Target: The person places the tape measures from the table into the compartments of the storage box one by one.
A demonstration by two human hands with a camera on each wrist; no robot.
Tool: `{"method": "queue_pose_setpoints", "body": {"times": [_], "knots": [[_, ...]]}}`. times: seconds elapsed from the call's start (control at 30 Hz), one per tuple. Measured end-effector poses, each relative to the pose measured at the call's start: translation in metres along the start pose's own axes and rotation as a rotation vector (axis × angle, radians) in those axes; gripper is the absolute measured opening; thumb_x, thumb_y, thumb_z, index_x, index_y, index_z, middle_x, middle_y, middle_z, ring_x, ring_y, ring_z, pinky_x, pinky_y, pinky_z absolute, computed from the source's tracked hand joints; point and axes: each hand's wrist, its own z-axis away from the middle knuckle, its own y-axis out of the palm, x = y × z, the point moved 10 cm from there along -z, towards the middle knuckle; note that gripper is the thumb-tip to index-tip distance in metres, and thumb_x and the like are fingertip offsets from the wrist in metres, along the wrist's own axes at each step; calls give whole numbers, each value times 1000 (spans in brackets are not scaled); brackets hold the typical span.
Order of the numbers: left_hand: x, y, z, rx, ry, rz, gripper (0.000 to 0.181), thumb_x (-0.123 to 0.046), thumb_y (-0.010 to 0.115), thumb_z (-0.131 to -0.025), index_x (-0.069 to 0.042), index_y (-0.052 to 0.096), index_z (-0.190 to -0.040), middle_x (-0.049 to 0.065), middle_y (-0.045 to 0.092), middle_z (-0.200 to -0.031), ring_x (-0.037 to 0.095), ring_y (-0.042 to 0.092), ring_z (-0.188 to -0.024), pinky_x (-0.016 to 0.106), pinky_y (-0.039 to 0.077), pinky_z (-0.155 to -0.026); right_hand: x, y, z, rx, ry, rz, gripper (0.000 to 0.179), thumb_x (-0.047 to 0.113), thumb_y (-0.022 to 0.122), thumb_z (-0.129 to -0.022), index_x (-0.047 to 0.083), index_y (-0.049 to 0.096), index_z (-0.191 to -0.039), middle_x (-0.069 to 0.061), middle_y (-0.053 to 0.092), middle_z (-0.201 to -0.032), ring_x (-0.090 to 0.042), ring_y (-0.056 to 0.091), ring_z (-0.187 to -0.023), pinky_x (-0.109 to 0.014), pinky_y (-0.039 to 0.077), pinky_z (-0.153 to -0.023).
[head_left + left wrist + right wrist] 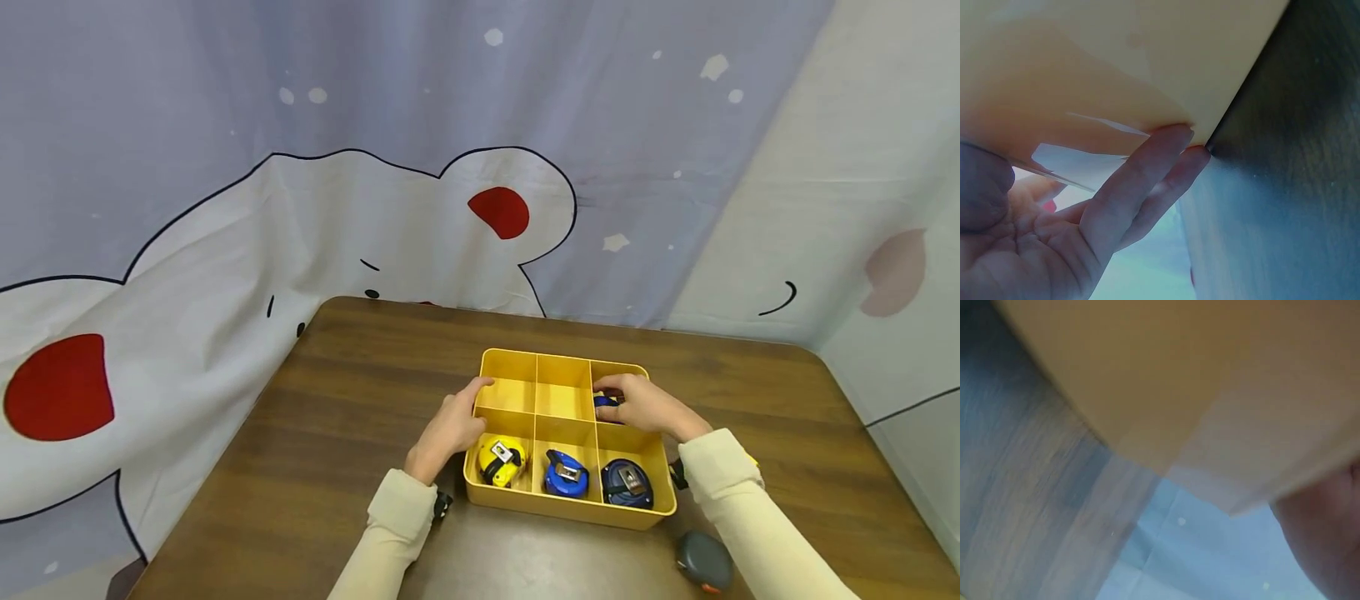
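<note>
A yellow compartment box (566, 509) stands on the table, split into two rows. Its left wall is pinched by my left hand (452, 423); in the left wrist view, fingers (1141, 181) lie along the outside of the wall. My right hand (645, 403) reaches into the back right compartment and holds a blue tape measure (604, 401), mostly hidden by the fingers. Along the front row lie a yellow tape measure (501, 461), a blue tape measure (566, 475) and a dark navy tape measure (627, 483). In the right wrist view the box wall hides most of the hand.
A dark grey rounded case-like object (704, 560) with an orange bit lies on the wooden table (330, 450), right of the box. Something small and yellow (752, 459) peeks out behind the right sleeve. A patterned curtain (360, 217) hangs behind the table.
</note>
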Motion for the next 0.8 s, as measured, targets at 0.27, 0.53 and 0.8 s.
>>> {"method": "queue_pose_setpoints", "body": {"times": [0.27,0.53,0.8], "knots": [[5,2,2,12,-26,-1,62,-2,54,-79,-24,40,-136,13,51,-130,24,51,-92,37,44,-77,-2,-40,52,-236,-5,-248,41,31,60,-88,5,57,-120,-15,60,-115,-21,61,-102,-28,49,-81],[0,-2,-1,-2,-4,5,63,0,53,-78,-23,40,-136,14,51,-129,26,51,-91,34,44,-71,-42,-80,107,-517,122,-252,38,28,58,-90,6,56,-120,-1,61,-110,8,57,-90,-11,45,-73],[1,-2,-1,10,-15,13,64,1,53,-78,-23,40,-136,14,53,-125,25,52,-84,30,43,-58,-76,-69,124,-495,233,-144,45,35,59,-88,6,55,-122,-18,56,-119,-3,56,-98,-10,42,-69]]}}
